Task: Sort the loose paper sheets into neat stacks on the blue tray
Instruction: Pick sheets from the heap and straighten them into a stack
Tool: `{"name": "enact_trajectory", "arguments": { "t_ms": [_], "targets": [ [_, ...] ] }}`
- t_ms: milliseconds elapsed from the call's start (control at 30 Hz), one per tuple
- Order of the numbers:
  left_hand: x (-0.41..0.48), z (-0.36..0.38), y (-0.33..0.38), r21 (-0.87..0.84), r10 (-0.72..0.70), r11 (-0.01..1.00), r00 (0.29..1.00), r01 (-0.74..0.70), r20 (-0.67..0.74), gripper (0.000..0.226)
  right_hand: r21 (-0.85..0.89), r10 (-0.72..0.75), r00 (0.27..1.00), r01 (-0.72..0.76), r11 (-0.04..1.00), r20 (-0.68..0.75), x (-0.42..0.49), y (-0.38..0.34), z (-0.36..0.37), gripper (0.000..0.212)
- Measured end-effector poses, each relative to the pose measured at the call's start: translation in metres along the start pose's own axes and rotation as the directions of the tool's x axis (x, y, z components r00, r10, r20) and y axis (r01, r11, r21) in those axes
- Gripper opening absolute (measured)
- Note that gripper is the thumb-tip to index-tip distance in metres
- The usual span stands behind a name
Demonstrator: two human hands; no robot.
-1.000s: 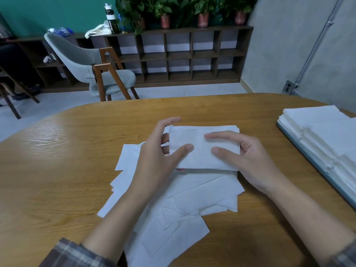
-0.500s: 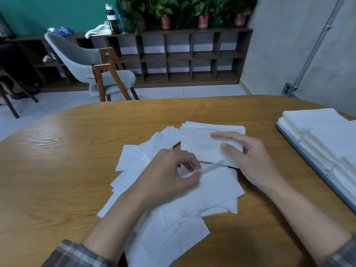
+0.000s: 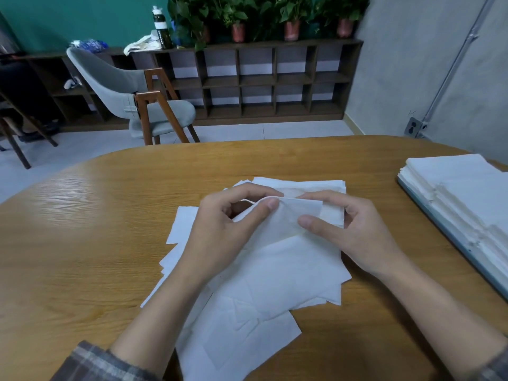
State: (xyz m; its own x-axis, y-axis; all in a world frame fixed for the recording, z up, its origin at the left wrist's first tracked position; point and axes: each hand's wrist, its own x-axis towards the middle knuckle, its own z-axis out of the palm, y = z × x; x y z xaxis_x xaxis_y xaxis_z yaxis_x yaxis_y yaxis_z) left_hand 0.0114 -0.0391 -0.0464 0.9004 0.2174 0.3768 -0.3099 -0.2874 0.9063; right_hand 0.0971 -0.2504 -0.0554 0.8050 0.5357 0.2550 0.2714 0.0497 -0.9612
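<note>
A heap of loose white paper sheets lies spread on the wooden table in front of me. My left hand pinches one lifted sheet between thumb and forefinger. My right hand holds the same sheet's right side, thumb on top and fingers behind. Just beyond the hands lies a small squared pile of sheets, partly hidden by them. At the right edge, the blue tray carries tall neat stacks of white sheets.
The round wooden table has bare wood to the left and beyond the papers. Across the floor stand a grey chair and a low dark shelf with potted plants on top. A grey wall is at right.
My left hand picked a single sheet out of the heap and raised it toward the small pile. My right hand, which held the pile, now also takes the lifted sheet.
</note>
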Motion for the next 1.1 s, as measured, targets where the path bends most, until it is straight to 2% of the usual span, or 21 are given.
{"name": "enact_trajectory", "arguments": {
  "t_ms": [167,233,333,433,467,700,800,867,967,1100],
  "targets": [
    [-0.001,0.004,0.004,-0.002,0.069,0.998,0.996,-0.07,-0.063,0.012,0.068,0.013,0.999,-0.016,0.998,0.04,-0.003,-0.003,0.008,0.028],
    [-0.001,0.004,0.004,0.002,0.072,0.997,0.995,-0.072,-0.068,0.012,0.034,-0.021,0.999,0.022,0.999,-0.032,-0.003,-0.002,0.011,0.02],
    [0.0,0.0,0.006,0.063,0.068,0.996,0.994,-0.063,-0.082,0.013,-0.064,-0.077,0.983,0.067,0.996,-0.164,-0.002,-0.001,0.011,0.031],
    [0.001,-0.004,0.006,0.053,0.01,0.999,0.987,-0.002,-0.162,0.01,-0.015,-0.08,0.983,0.079,0.997,-0.165,-0.001,-0.006,0.006,0.008],
    [0.001,-0.005,0.007,0.031,-0.017,0.999,0.984,0.023,-0.176,0.011,0.004,-0.065,0.986,0.066,0.998,-0.152,-0.001,-0.007,0.005,0.007],
    [0.001,-0.005,0.013,-0.152,-0.16,0.979,0.969,0.132,-0.189,0.02,0.201,0.007,1.0,-0.01,0.979,0.016,0.001,0.002,0.0,0.049],
    [0.001,0.0,0.013,-0.137,-0.189,0.976,0.974,0.172,-0.126,0.018,0.256,0.042,0.996,-0.059,0.965,0.073,0.0,0.001,0.002,0.053],
    [0.0,0.004,0.011,-0.086,-0.18,0.981,0.978,0.172,-0.102,0.017,0.244,0.087,0.994,-0.101,0.964,0.067,-0.002,0.001,0.007,0.049],
    [0.0,0.007,0.008,-0.031,-0.162,0.987,0.982,0.16,-0.102,0.019,0.176,0.139,0.99,-0.136,0.975,-0.005,-0.004,-0.002,0.013,0.027],
    [0.001,0.007,0.004,-0.017,-0.155,0.988,0.983,0.154,-0.104,0.022,0.151,0.165,0.983,-0.152,0.977,-0.079,-0.004,-0.004,0.018,0.025]
  ]
}}
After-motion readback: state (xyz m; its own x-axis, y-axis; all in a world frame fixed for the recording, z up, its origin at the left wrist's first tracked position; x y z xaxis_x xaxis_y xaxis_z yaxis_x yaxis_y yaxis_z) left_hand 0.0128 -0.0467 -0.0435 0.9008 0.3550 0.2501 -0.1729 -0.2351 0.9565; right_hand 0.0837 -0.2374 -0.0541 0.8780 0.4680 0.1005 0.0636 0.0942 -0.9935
